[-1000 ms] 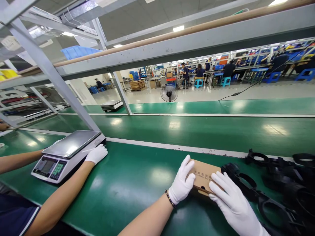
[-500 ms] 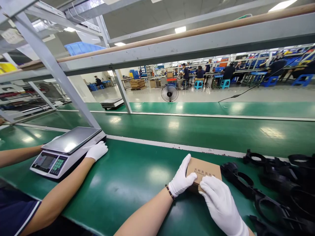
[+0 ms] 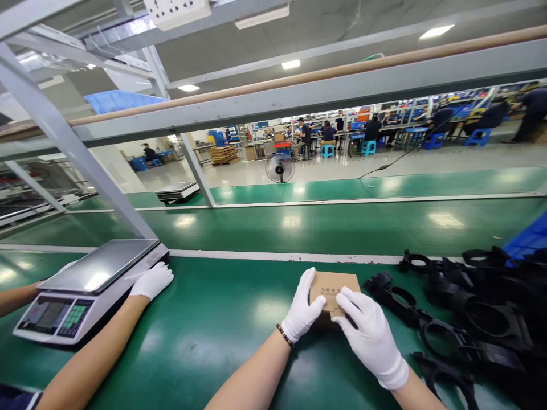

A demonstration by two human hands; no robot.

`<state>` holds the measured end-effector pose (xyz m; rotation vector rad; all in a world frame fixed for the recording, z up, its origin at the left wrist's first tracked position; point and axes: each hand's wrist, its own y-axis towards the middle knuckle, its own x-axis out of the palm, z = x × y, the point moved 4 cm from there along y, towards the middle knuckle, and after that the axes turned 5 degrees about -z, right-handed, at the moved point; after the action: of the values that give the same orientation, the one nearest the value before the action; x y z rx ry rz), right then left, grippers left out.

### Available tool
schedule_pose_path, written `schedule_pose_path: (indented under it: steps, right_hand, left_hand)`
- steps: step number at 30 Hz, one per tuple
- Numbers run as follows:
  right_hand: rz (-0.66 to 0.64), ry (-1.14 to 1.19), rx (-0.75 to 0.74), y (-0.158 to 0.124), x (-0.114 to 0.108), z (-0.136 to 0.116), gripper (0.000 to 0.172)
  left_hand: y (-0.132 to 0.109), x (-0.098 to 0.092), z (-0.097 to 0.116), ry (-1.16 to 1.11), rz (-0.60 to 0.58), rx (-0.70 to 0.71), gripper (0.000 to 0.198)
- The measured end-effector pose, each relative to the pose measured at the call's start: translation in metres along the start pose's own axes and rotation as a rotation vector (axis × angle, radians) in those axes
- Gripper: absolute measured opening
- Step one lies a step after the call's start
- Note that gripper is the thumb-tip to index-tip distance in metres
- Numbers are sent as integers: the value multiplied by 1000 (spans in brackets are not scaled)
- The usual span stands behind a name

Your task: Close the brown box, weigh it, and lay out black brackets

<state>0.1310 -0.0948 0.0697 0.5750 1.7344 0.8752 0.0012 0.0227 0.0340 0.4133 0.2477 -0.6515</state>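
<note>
Two gloved hands hold a box [image 3: 334,283] on the green desk [image 3: 222,324], near centre. The left hand [image 3: 302,307] wraps its left edge and the right hand [image 3: 371,336] covers its near corner, each grip closed on it. Black parts [image 3: 470,310] lie just right. At left, a co-worker's hand [image 3: 151,280] touches a scale [image 3: 81,279].

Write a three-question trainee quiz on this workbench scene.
1. True or false: the left hand and the right hand both touch the cardboard box.
2. The co-worker's gloved hand: A) rests against the scale, B) hangs in mid-air, C) holds the cardboard box.
3. Fill in: the black plastic parts lie on the box's ____ side.
Key: 1 true; 2 A; 3 right.
</note>
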Motion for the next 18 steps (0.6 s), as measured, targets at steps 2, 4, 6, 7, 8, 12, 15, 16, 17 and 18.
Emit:
schedule_pose_path:
  steps: [2,4,6,7,8,12,15,16,17,18]
  right_hand:
    - [-63,23,37,6,2,5,27]
    - [-131,65,119,10,8,8,29]
    - [-171,144,232,10,17,10,28]
    - [-174,191,296,8,22,10,29]
    - [-165,239,364,6,26,10,33]
    - [-66,469,683,-8,35,16,76]
    - [-86,714,871,-20,41,29,73]
    - [-129,770,898,-23,43,33,67]
    - [-178,803,906,-26,45,36,62]
    - [-227,814,896,-27,47,37,61]
  left_hand:
    - [-2,-2,-1,10,10,9,66]
    - [-3,-4,-2,10,18,8,64]
    - [-3,-7,-4,9,24,-3,62]
    - [-3,-8,-4,10,24,-10,61]
    - [-2,-8,-3,14,20,-17,60]
    - [-1,-13,-2,76,-26,-41,61]
    - [2,-26,-3,189,-37,-61,61]
    - [4,-34,-3,245,-15,-65,60]
    - [6,-43,-1,316,24,-66,58]
    - [8,-53,4,408,84,-63,57]
